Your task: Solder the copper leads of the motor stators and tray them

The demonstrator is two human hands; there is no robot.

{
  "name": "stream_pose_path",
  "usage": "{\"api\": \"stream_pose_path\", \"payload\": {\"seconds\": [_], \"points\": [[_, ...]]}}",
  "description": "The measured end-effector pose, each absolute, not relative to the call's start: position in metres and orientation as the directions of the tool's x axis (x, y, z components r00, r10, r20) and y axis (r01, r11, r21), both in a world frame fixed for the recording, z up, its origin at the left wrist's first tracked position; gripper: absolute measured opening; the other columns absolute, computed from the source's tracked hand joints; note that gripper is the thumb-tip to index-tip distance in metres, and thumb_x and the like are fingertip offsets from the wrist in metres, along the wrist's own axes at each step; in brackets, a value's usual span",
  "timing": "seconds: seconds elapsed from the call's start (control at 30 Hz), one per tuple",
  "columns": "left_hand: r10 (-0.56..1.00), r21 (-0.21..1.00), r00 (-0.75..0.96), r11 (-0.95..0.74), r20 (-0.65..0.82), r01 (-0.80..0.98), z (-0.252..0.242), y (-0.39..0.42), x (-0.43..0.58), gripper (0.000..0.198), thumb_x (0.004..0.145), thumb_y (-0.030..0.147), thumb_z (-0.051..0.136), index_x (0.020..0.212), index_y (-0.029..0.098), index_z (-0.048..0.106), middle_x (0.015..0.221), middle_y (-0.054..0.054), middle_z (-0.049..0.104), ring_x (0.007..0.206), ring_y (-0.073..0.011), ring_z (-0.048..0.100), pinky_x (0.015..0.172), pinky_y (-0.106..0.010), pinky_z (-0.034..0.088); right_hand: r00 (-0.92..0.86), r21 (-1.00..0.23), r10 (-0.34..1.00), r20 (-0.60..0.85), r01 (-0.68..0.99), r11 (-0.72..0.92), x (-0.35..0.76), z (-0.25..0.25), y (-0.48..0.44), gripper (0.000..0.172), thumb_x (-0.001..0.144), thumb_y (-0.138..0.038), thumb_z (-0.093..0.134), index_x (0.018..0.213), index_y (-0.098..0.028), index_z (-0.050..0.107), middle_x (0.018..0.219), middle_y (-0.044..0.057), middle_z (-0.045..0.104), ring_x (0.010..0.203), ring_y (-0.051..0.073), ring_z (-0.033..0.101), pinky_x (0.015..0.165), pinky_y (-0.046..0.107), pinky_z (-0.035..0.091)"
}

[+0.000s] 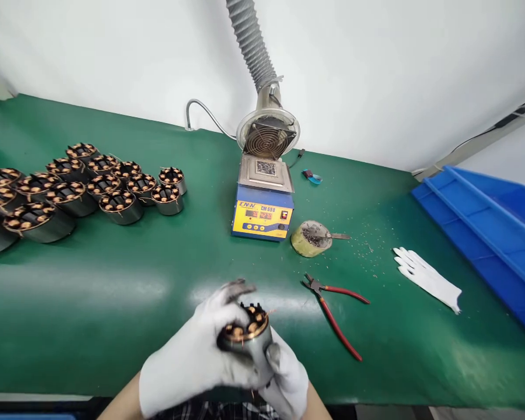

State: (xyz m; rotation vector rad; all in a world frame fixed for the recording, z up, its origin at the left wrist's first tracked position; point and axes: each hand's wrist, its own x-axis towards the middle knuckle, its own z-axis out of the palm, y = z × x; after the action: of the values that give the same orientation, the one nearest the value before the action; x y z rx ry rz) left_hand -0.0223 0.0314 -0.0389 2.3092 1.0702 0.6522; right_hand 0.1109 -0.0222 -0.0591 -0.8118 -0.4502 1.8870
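Both my hands wear white gloves with dark fingertips and hold one motor stator [247, 333] near the front edge of the green mat [114, 291]. The stator is a metal cylinder with copper windings showing on top, tilted toward me. My left hand [192, 359] wraps its left side, fingers curled over the top. My right hand [286, 379] grips it from below and to the right. Thin copper wire ends stick out of the windings.
Several more stators [83, 186] crowd the mat's left. A blue-and-yellow solder pot [263, 204] stands at centre under a fume hose [266, 131]. Red-handled cutters [336, 315], a small tin [310, 238], a spare white glove [426, 277] and blue bins [490, 221] lie to the right.
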Motion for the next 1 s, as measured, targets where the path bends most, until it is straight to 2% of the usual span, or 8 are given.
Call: {"api": "stream_pose_path", "payload": {"seconds": [0.1, 0.17, 0.37, 0.53, 0.67, 0.77, 0.87, 1.0], "points": [[0.814, 0.682, 0.560, -0.497, 0.153, 0.537, -0.049, 0.028, -0.025, 0.101, 0.044, 0.042, 0.082, 0.131, 0.023, 0.035, 0.127, -0.018, 0.051, 0.109, -0.0325, 0.057, 0.082, -0.043, 0.055, -0.199, -0.513, 0.895, -0.400, -0.761, -0.398, 0.105, -0.072, -0.020, 0.037, 0.064, -0.052, 0.065, 0.086, -0.022, 0.067, 0.092, 0.008, 0.069, 0.101, 0.029, 0.059, 0.089, 0.045, 0.044], [0.836, 0.706, 0.529, -0.462, 0.145, 0.537, -0.055, 0.023, -0.027, 0.104, 0.046, 0.035, 0.082, 0.135, 0.024, 0.028, 0.125, -0.019, 0.053, 0.106, -0.0330, 0.059, 0.081, -0.044, 0.055, -0.182, -0.476, 0.887, -0.425, -0.788, -0.390, 0.106, -0.078, -0.018, 0.028, 0.063, -0.047, 0.068, 0.077, -0.023, 0.067, 0.088, 0.006, 0.069, 0.097, 0.028, 0.061, 0.088, 0.044, 0.045], [0.969, 0.959, 0.244, -0.108, 0.042, 0.263, -0.041, 0.022, -0.019, 0.026, 0.068, 0.031, 0.066, 0.093, 0.027, 0.069, 0.105, -0.006, 0.070, 0.105, -0.0266, 0.060, 0.095, -0.042, 0.046, -0.221, -0.358, 0.890, -0.399, -0.856, -0.373, 0.104, -0.073, -0.018, 0.024, 0.061, -0.038, 0.073, 0.078, -0.023, 0.067, 0.079, 0.002, 0.071, 0.086, 0.025, 0.064, 0.085, 0.042, 0.048], [0.888, 0.880, 0.048, 0.459, -0.457, -0.119, -0.027, 0.044, -0.004, 0.026, 0.065, 0.041, 0.067, 0.079, 0.019, 0.069, 0.061, -0.001, 0.068, 0.053, -0.0152, 0.061, 0.045, -0.022, 0.049, -0.313, -0.300, 0.883, -0.350, -0.856, -0.422, 0.102, -0.067, -0.015, 0.037, 0.063, -0.041, 0.070, 0.090, -0.015, 0.069, 0.083, 0.007, 0.072, 0.077, 0.022, 0.066, 0.070, 0.033, 0.052], [0.935, 0.897, -0.026, 0.332, -0.355, -0.292, -0.043, 0.050, -0.008, 0.038, 0.070, 0.045, 0.065, 0.098, 0.019, 0.063, 0.079, -0.004, 0.070, 0.075, -0.0157, 0.064, 0.068, -0.024, 0.052, -0.353, -0.298, 0.856, -0.378, -0.829, -0.474, 0.106, -0.072, -0.013, 0.051, 0.065, -0.058, 0.059, 0.089, -0.014, 0.070, 0.084, 0.007, 0.071, 0.071, 0.023, 0.066, 0.067, 0.036, 0.052], [0.942, 0.974, 0.247, 0.217, -0.225, 0.060, -0.054, 0.039, -0.019, 0.073, 0.049, 0.030, 0.079, 0.118, 0.023, 0.055, 0.119, -0.011, 0.062, 0.113, -0.0292, 0.053, 0.092, -0.040, 0.046, -0.248, -0.381, 0.840, -0.482, -0.804, -0.456, 0.111, -0.080, -0.014, 0.053, 0.062, -0.064, 0.057, 0.091, -0.020, 0.068, 0.090, 0.007, 0.069, 0.083, 0.026, 0.064, 0.077, 0.042, 0.049], [0.896, 0.954, 0.407, 0.055, -0.178, 0.296, -0.049, 0.030, -0.026, 0.092, 0.034, 0.014, 0.080, 0.121, 0.027, 0.054, 0.132, -0.009, 0.052, 0.122, -0.0350, 0.044, 0.104, -0.049, 0.033, -0.159, -0.418, 0.831, -0.534, -0.805, -0.422, 0.114, -0.085, -0.015, 0.045, 0.060, -0.059, 0.064, 0.094, -0.029, 0.065, 0.096, 0.003, 0.068, 0.090, 0.025, 0.061, 0.081, 0.038, 0.047], [0.962, 0.979, 0.257, 0.042, -0.093, 0.199, -0.030, 0.044, -0.023, 0.031, 0.056, 0.032, 0.074, 0.086, 0.024, 0.071, 0.099, -0.005, 0.071, 0.102, -0.0284, 0.059, 0.095, -0.038, 0.043, -0.266, -0.336, 0.804, -0.531, -0.806, -0.488, 0.111, -0.079, -0.013, 0.052, 0.062, -0.064, 0.056, 0.088, -0.020, 0.068, 0.085, 0.007, 0.069, 0.077, 0.024, 0.063, 0.072, 0.038, 0.049]]}}
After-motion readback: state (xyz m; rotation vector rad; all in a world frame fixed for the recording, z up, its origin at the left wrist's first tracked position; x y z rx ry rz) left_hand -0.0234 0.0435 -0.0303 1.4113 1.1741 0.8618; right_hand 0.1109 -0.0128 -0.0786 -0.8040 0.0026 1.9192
